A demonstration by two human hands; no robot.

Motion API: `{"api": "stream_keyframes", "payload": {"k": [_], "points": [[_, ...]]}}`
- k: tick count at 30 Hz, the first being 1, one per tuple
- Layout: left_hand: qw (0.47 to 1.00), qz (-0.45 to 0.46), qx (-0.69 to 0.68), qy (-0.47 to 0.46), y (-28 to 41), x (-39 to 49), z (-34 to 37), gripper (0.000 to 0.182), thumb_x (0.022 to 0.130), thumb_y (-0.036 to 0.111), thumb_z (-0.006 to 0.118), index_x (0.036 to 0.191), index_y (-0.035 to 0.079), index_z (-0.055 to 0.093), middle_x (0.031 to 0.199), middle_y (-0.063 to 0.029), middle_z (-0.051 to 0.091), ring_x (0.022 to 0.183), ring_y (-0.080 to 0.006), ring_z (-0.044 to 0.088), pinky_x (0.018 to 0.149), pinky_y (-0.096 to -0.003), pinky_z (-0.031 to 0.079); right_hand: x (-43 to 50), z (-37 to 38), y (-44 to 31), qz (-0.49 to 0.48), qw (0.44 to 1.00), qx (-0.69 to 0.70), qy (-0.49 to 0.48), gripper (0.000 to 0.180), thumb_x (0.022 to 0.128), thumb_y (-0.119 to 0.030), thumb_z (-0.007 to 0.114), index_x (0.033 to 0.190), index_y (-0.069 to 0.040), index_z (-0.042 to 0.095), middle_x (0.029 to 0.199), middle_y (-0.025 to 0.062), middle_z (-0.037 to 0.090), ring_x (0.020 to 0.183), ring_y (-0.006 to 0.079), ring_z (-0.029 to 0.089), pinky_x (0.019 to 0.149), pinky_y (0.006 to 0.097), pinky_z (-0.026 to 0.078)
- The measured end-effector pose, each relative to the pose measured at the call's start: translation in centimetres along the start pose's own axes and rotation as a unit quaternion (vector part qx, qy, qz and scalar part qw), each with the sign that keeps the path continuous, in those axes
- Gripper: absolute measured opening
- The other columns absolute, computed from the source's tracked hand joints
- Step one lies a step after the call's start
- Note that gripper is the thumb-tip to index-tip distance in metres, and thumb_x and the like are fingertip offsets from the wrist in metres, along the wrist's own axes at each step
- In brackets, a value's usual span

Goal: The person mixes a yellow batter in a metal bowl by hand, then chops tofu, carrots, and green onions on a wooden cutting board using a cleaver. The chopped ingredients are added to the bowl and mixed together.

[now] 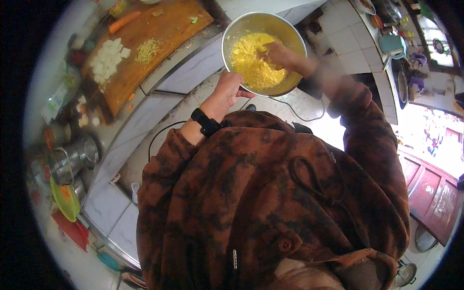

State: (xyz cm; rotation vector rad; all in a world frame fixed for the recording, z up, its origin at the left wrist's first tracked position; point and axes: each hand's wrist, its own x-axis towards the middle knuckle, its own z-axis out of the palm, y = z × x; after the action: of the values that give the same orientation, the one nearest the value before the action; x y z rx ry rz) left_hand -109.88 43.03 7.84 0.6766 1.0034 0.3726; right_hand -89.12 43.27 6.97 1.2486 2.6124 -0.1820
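Note:
My left hand [229, 88] grips the near left rim of a round metal bowl [268, 19], its thumb over the edge and fingers below. Inside the bowl lies a yellow, lumpy, wet mixture [259, 78]. My right hand [284, 58] reaches in over the right rim, blurred, with its fingertips in the mixture; whether they hold some of it cannot be told. The bowl is tilted towards me above the floor, beside the counter.
On the left counter a wooden cutting board [166, 21] bears a carrot [125, 22], white chopped pieces [108, 61] and a finely chopped heap [148, 51]. Metal pots [88, 150] and a green dish [65, 199] stand nearer. A cable [302, 117] crosses the floor. A wok [401, 85] is at right.

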Motion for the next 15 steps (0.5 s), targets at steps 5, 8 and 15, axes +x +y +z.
{"api": "stream_keyframes", "payload": {"k": [5,8,15], "points": [[1.000,-0.002,-0.005,-0.002,-0.4,0.4,-0.2,0.035,0.073,0.001,0.043,0.106,-0.011,0.044,0.099,-0.0202,0.053,0.078,-0.0325,0.059,0.053,-0.0416,0.056,0.0,0.5,0.6,0.335,0.830,0.434,0.100,0.024,0.076,-0.018,0.053,0.093,-0.001,0.058,0.072,0.0153,0.057,0.073,0.0304,0.057,0.072,0.0388,0.045],[0.999,0.015,-0.026,-0.040,-0.9,0.5,-0.4,0.036,0.076,0.004,0.043,0.109,-0.009,0.044,0.103,-0.0173,0.054,0.080,-0.0305,0.059,0.054,-0.0415,0.055,0.6,0.3,1.1,0.257,0.908,0.257,0.209,0.026,0.081,-0.024,0.049,0.087,-0.001,0.060,0.072,0.0171,0.058,0.071,0.0338,0.058,0.066,0.0424,0.045],[0.998,-0.014,-0.055,-0.042,-0.2,-0.4,1.0,0.040,0.075,0.006,0.046,0.115,0.004,0.047,0.104,-0.0124,0.056,0.085,-0.0319,0.059,0.047,-0.0449,0.054,2.8,0.0,1.4,0.074,0.987,0.072,0.120,0.032,0.077,-0.021,0.055,0.107,-0.011,0.054,0.110,0.0158,0.047,0.104,0.0352,0.043,0.087,0.0442,0.038]]}}
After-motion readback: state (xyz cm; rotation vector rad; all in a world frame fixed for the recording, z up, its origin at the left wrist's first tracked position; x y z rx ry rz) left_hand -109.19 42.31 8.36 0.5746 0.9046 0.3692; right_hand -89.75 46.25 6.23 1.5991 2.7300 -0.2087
